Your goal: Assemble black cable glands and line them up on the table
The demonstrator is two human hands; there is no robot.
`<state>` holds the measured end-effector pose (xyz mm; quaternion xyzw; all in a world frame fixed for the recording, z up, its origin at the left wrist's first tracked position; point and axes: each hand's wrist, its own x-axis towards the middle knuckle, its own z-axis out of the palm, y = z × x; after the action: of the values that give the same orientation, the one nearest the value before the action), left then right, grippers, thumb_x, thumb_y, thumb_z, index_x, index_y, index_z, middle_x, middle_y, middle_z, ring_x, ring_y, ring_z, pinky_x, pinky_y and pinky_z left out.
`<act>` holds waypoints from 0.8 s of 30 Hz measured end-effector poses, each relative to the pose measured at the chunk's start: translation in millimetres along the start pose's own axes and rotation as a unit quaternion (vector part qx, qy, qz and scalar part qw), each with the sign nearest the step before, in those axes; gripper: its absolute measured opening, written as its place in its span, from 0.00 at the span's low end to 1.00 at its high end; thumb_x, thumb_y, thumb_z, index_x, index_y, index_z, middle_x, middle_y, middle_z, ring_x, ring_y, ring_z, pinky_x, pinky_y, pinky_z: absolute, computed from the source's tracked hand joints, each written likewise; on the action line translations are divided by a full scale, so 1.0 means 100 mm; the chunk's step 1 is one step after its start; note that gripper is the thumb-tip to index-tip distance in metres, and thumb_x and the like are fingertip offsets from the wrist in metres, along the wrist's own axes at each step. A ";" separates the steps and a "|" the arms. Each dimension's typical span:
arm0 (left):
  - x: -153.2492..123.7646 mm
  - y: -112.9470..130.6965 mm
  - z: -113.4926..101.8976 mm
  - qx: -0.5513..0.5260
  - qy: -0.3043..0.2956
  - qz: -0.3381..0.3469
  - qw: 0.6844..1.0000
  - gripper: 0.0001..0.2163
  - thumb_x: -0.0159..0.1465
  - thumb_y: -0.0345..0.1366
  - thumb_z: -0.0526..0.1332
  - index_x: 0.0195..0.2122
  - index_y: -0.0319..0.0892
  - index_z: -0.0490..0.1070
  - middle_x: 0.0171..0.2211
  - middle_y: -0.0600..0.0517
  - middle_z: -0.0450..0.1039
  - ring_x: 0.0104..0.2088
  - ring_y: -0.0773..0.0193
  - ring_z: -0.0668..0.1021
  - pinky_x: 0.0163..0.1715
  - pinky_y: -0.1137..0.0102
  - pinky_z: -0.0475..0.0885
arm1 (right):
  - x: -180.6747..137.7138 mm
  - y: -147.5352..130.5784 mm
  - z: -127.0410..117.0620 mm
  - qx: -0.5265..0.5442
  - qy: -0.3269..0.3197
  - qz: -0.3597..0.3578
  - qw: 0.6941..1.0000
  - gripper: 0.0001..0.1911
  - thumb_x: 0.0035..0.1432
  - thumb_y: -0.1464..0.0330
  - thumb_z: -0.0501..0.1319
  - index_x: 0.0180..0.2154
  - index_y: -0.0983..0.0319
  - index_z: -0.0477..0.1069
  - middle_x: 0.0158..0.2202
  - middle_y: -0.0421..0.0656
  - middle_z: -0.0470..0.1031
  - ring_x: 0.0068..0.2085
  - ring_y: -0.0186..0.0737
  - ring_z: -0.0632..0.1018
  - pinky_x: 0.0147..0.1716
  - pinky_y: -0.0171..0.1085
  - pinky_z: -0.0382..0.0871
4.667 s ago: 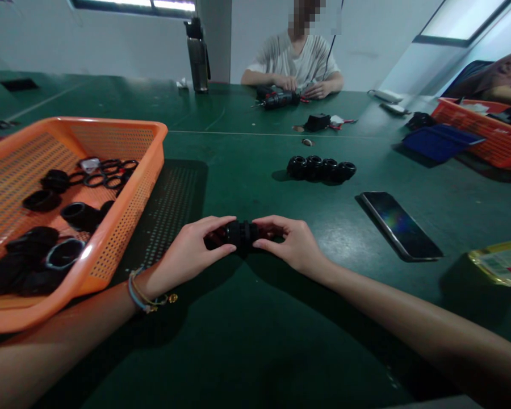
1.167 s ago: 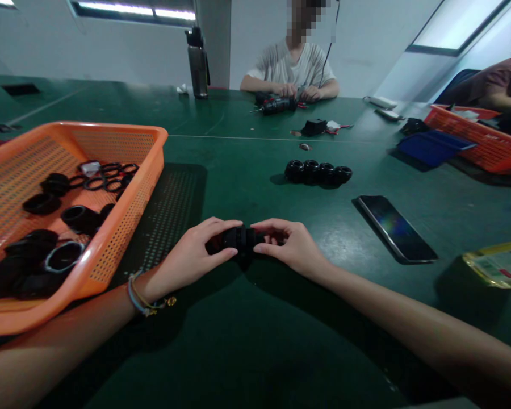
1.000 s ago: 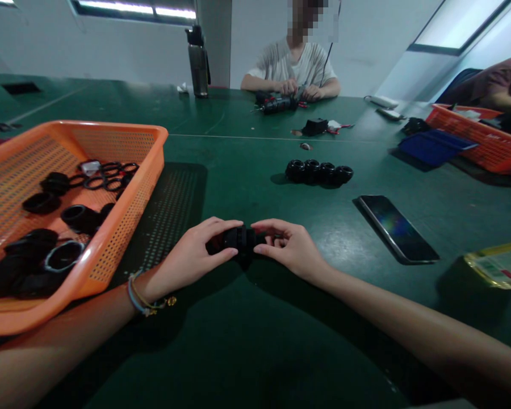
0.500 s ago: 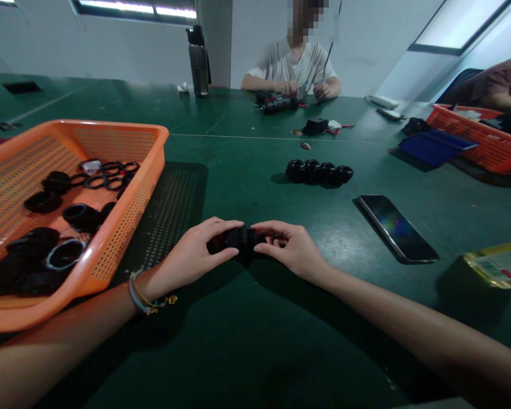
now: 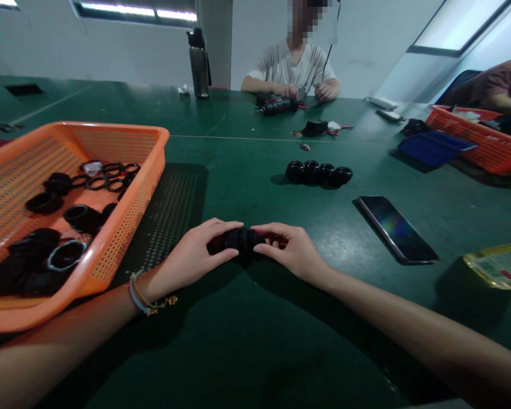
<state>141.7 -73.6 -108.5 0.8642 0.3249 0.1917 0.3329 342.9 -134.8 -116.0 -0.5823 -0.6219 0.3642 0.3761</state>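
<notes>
Between my two hands, low over the green table, lies a black ribbed cylindrical fitting (image 5: 241,241) on its side. My left hand (image 5: 204,243) wraps its left end, thumb in front and fingers behind. At the other end, my right hand (image 5: 292,248) pinches the fitting between thumb and fingertips. The fingers cover both ends, so its full shape is hidden. Farther back on the table stands a row of several black fittings (image 5: 319,172), side by side. At my left, an orange basket (image 5: 130,218) holds loose black fittings (image 5: 83,217) and black rings (image 5: 97,182).
A phone (image 5: 398,229) lies right of my hands, with a yellow-edged box (image 5: 498,264) beyond it. Farther off are a blue tray (image 5: 436,149), another orange basket (image 5: 477,139), a power drill (image 5: 276,106) and a bottle (image 5: 200,65). A person (image 5: 298,65) sits opposite; another is at far right.
Both hands keep their hold on the black fitting and stay in nearly the same place. The view has shifted very slightly.
</notes>
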 end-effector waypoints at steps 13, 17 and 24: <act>0.02 0.02 0.03 -0.053 0.022 -0.050 0.997 0.17 0.54 0.40 0.62 0.44 0.41 0.67 0.36 0.50 0.74 0.32 0.62 0.76 0.33 0.67 0.72 | -0.01 0.00 0.00 -0.018 0.008 -0.006 1.000 0.16 0.46 0.73 0.65 0.40 0.61 0.74 0.35 0.42 0.77 0.22 0.27 0.67 0.21 0.30 0.65; 0.01 0.02 0.02 -0.031 0.034 -0.052 0.998 0.18 0.52 0.41 0.63 0.43 0.41 0.69 0.34 0.51 0.73 0.30 0.63 0.75 0.31 0.69 0.71 | -0.01 0.00 0.00 -0.007 0.006 -0.001 1.000 0.16 0.46 0.73 0.65 0.40 0.61 0.74 0.34 0.41 0.77 0.21 0.27 0.67 0.21 0.30 0.65; 0.00 0.03 0.00 -0.009 0.043 -0.049 0.998 0.18 0.52 0.42 0.64 0.43 0.42 0.70 0.36 0.50 0.74 0.34 0.61 0.75 0.35 0.67 0.70 | -0.01 -0.01 -0.01 -0.016 0.001 -0.004 1.000 0.15 0.46 0.73 0.65 0.40 0.62 0.74 0.32 0.41 0.77 0.21 0.27 0.67 0.21 0.30 0.64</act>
<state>143.0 -75.2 -105.9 0.8354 0.3788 0.2149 0.3354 343.5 -136.1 -115.3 -0.5861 -0.6294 0.3524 0.3689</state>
